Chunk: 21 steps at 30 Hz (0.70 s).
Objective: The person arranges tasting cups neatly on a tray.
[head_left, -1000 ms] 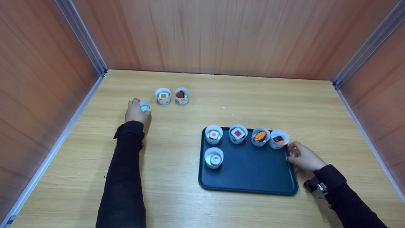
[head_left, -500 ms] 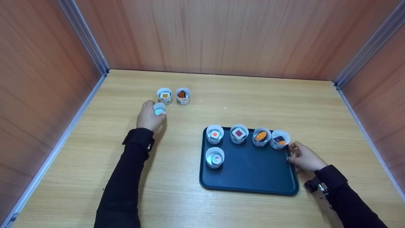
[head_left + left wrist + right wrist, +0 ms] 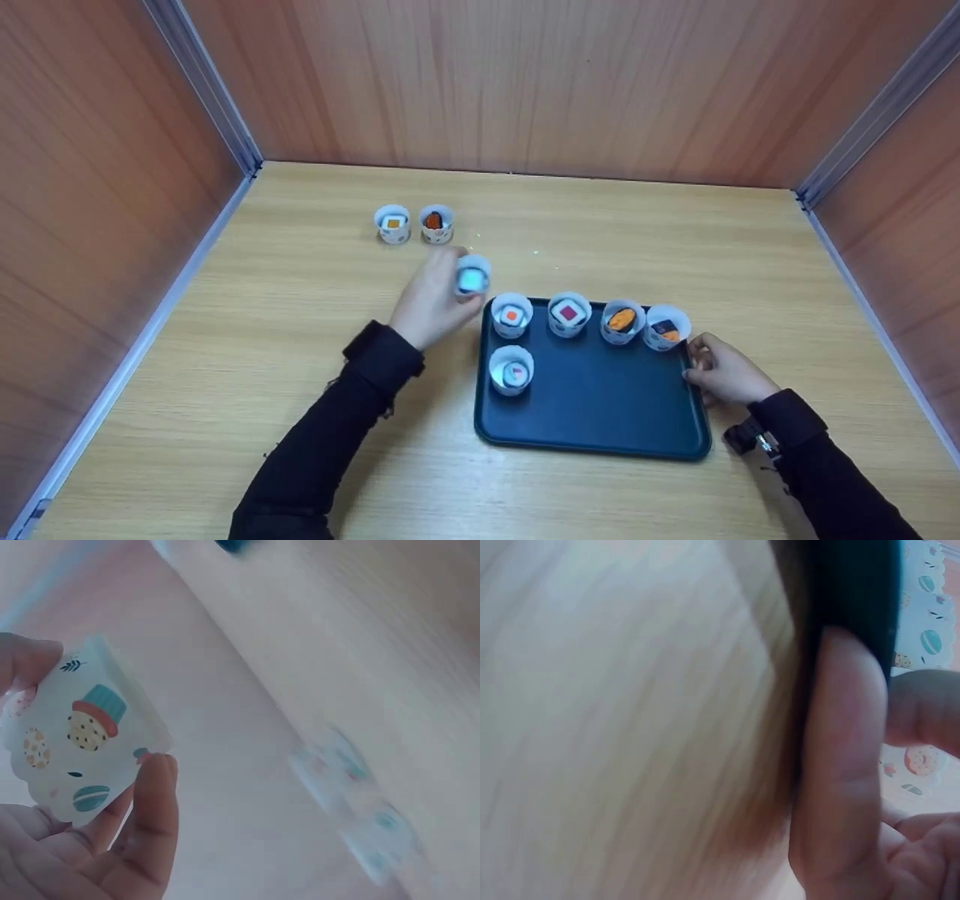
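My left hand [image 3: 437, 298] grips a small white paper cup [image 3: 472, 276] near the far left corner of the dark green tray [image 3: 600, 405]. Something pale turquoise lies inside that cup. In the left wrist view the cup [image 3: 94, 727] shows a printed cupcake and macaron, with thumb and fingers on its sides. Several similar cups stand on the tray: a row along its far side, from an orange-square cup [image 3: 511, 316] to a dark-and-orange one [image 3: 666, 328], plus one [image 3: 511, 371] nearer. My right hand [image 3: 726, 371] pinches the tray's right rim.
Two more paper cups stand farther back on the table, one with a white-and-yellow piece [image 3: 392, 224], the other with a reddish-brown piece [image 3: 436, 224]. Wood-grain panels [image 3: 510, 90] enclose the table [image 3: 187, 375] at the back and both sides.
My left hand has carried the turquoise-filled cup rightward, from left of the two back cups to the tray's far left corner. The right hand keeps its place on the rim.
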### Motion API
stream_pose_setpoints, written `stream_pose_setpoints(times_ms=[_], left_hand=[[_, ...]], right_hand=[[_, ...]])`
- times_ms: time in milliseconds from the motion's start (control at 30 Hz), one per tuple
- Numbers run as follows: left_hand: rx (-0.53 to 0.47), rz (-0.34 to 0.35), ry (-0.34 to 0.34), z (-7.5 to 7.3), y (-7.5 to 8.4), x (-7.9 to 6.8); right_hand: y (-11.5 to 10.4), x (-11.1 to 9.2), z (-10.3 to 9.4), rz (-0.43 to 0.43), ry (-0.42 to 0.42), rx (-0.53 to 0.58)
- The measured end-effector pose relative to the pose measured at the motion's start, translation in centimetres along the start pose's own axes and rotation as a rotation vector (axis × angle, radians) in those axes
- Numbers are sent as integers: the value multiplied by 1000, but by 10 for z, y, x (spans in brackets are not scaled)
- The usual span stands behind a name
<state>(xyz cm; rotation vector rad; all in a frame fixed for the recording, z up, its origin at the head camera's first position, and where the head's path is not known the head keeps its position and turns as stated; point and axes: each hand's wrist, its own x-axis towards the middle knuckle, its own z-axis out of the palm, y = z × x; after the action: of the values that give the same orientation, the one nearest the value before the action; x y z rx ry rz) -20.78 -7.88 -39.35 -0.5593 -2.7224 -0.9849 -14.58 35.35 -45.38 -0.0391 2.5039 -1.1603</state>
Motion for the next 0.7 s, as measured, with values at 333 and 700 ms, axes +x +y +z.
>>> stream_pose_setpoints(times_ms=[333, 700], left_hand=[[12, 243, -278, 38, 63, -13], [196, 310, -576, 72, 90, -12]], right_hand=[[0, 0, 0, -3, -2, -4], [2, 1, 0, -25, -6, 23]])
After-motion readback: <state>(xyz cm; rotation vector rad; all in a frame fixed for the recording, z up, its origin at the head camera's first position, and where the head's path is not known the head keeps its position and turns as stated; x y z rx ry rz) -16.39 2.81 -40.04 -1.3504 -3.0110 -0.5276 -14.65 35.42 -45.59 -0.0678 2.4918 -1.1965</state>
